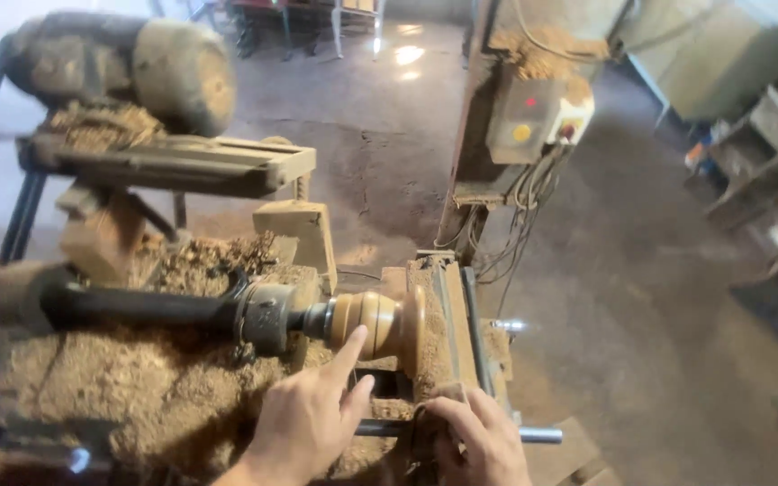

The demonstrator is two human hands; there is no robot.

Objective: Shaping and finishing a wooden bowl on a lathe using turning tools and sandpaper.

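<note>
- Nearest the camera, the left hand [303, 423] reaches up with its grip released: the forefinger is stretched out and its tip touches the turned wooden piece [378, 322], the other fingers loosely spread and holding nothing.
- Just to its right, the right hand [479, 441] lies with fingers curled over the sawdust-caked edge of the lathe; its grip looks loosely bent, and whether it clasps anything underneath I cannot tell.
- A bright metal rod [538, 436] runs out sideways from between the two hands, its end showing past the right hand.
- The turned wooden piece, pale yellow-brown with rounded beads and a wide flared end, sits mounted sideways on the lathe, just above both hands.
- Its narrow end meets a grey metal chuck [267, 315], which continues left into a dark shaft [137, 306].
- A thick layer of sawdust [119, 387] covers the lathe bed below and around the shaft.
- Further back, a flat rusty bar [173, 162] carries more shavings, with a drum-shaped motor [137, 63] above it.
- To the right stands a post with a grey switch box [533, 117] and loose hanging cables [520, 216].
- Beyond lies the bare concrete floor [380, 117].
</note>
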